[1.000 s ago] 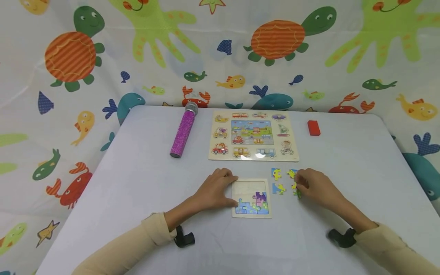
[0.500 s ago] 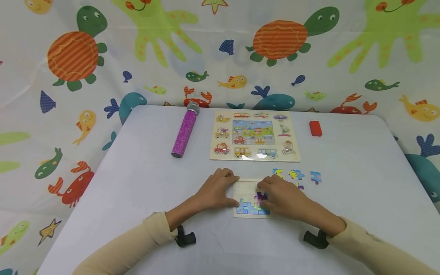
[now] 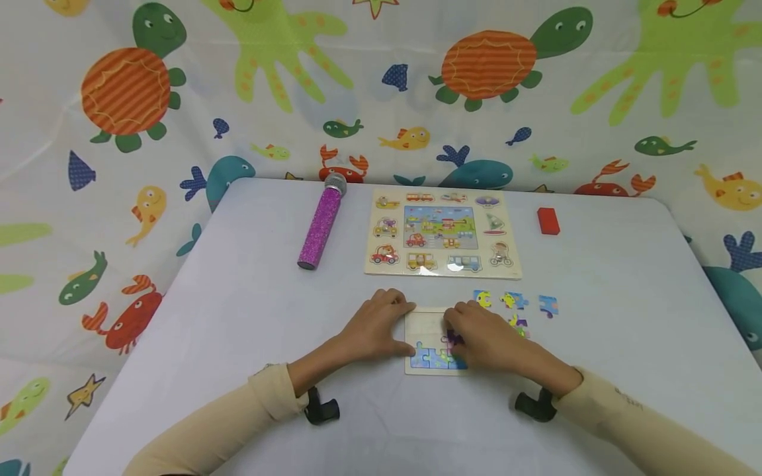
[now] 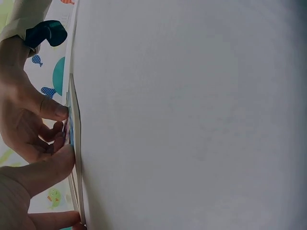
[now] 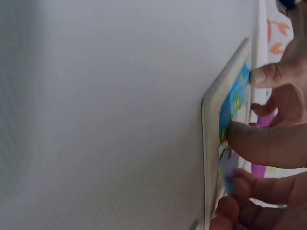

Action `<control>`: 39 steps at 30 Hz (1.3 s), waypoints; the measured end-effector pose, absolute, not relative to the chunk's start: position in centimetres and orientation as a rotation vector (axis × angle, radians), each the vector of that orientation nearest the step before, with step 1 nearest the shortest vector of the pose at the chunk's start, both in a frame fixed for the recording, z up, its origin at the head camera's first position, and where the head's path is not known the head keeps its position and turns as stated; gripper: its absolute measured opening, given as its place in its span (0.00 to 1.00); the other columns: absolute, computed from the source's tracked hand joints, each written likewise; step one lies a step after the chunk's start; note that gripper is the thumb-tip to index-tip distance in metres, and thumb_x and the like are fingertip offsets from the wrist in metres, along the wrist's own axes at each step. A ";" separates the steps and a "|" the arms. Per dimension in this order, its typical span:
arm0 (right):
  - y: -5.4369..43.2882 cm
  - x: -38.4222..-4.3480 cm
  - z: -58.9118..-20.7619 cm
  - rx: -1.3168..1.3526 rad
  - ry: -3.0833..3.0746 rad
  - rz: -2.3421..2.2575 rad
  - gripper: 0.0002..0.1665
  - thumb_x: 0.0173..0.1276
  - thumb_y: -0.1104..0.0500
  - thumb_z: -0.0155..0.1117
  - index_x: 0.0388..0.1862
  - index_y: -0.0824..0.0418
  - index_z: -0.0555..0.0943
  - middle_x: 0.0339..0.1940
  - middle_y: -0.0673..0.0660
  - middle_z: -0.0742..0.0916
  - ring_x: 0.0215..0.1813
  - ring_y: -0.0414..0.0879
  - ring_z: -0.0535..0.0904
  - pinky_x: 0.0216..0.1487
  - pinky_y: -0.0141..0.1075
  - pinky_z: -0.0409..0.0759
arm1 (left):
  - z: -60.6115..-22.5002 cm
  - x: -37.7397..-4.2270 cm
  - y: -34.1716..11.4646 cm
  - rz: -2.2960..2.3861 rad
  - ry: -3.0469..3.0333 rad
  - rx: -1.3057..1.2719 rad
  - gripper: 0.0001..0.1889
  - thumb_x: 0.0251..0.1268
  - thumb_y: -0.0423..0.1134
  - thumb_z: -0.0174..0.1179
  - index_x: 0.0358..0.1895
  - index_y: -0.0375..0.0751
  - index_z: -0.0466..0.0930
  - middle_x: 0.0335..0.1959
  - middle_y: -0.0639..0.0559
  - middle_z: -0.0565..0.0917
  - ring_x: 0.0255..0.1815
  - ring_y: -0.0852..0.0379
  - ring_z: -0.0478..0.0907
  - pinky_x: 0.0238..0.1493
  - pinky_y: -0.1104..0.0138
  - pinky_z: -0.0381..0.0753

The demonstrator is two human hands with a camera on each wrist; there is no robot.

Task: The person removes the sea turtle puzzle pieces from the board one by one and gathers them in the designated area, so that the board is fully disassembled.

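A small wooden puzzle board [image 3: 425, 322] lies on the table, with several blue and purple pieces fitted along its lower part. My left hand [image 3: 375, 330] holds the board's left side, thumb on the lower edge and fingers at the upper corner. Over the board's right side is my right hand [image 3: 485, 337]; its thumb and fingers pinch a bluish puzzle piece [image 5: 229, 173], blurred and partly covered by the fingertips. Loose puzzle pieces lie just beyond the right hand: one with yellow [image 3: 483, 299], another yellow-and-blue one [image 3: 514, 301], a blue-and-pink one [image 3: 548, 305] and a purple-green one [image 3: 520, 326].
Behind the small board lies a larger wooden vehicle puzzle [image 3: 443, 264]. To its left is a purple glittery microphone [image 3: 320, 228], and to its right a red block [image 3: 548, 221]. A sea-animal printed cloth [image 3: 357, 66] hangs along the table's far edge.
My right hand has moved left from the loose pieces to the puzzle board's right side, uncovering the blue-and-pink piece. The left hand stays at the board's left side.
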State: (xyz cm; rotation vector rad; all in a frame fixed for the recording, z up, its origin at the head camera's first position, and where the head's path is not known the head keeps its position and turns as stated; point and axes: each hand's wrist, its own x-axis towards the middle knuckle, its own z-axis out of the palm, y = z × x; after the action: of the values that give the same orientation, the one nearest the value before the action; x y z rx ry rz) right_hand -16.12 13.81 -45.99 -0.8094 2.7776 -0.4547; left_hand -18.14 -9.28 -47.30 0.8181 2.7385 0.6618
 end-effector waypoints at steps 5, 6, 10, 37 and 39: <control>14.0 -16.2 -46.0 -0.821 2.732 -0.508 0.14 0.60 0.62 0.78 0.44 0.62 0.86 0.33 0.50 0.77 0.35 0.43 0.70 0.34 0.33 0.73 | -47.4 -18.2 -9.3 0.663 2.739 0.820 0.42 0.45 0.49 0.83 0.66 0.36 0.79 0.56 0.47 0.78 0.52 0.53 0.69 0.52 0.59 0.73; 14.1 -16.1 -46.1 -0.823 2.729 -0.531 0.13 0.61 0.63 0.77 0.45 0.62 0.86 0.33 0.50 0.77 0.34 0.42 0.70 0.34 0.32 0.73 | -47.4 -18.2 -9.3 0.662 2.740 0.822 0.42 0.45 0.49 0.83 0.66 0.36 0.79 0.56 0.47 0.78 0.52 0.52 0.69 0.52 0.59 0.73; 14.9 -15.9 -46.4 -0.822 2.718 -0.662 0.10 0.64 0.66 0.73 0.44 0.60 0.87 0.35 0.47 0.80 0.34 0.40 0.72 0.37 0.33 0.75 | -47.3 -18.2 -9.2 0.669 2.738 0.829 0.42 0.45 0.49 0.83 0.66 0.36 0.79 0.56 0.46 0.78 0.52 0.52 0.69 0.51 0.60 0.73; 16.2 -16.7 -45.5 -0.826 2.658 -0.803 0.07 0.69 0.65 0.67 0.45 0.58 0.86 0.33 0.45 0.84 0.34 0.40 0.75 0.38 0.35 0.76 | -47.1 -18.2 -9.1 0.649 2.738 0.823 0.42 0.46 0.49 0.83 0.66 0.35 0.79 0.56 0.45 0.78 0.52 0.51 0.69 0.51 0.58 0.73; 17.7 -16.8 -44.8 -0.762 2.662 -0.870 0.09 0.70 0.65 0.67 0.47 0.59 0.87 0.36 0.47 0.86 0.37 0.41 0.77 0.40 0.36 0.79 | -47.2 -18.2 -9.1 0.643 2.741 0.821 0.42 0.46 0.49 0.83 0.66 0.35 0.79 0.56 0.46 0.78 0.52 0.51 0.69 0.51 0.59 0.73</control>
State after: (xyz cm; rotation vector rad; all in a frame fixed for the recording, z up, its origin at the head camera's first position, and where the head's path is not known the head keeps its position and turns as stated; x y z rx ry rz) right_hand -16.79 17.66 -44.83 -0.7623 2.6615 -0.8696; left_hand -18.21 -9.08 -47.19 0.8206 2.7409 0.6431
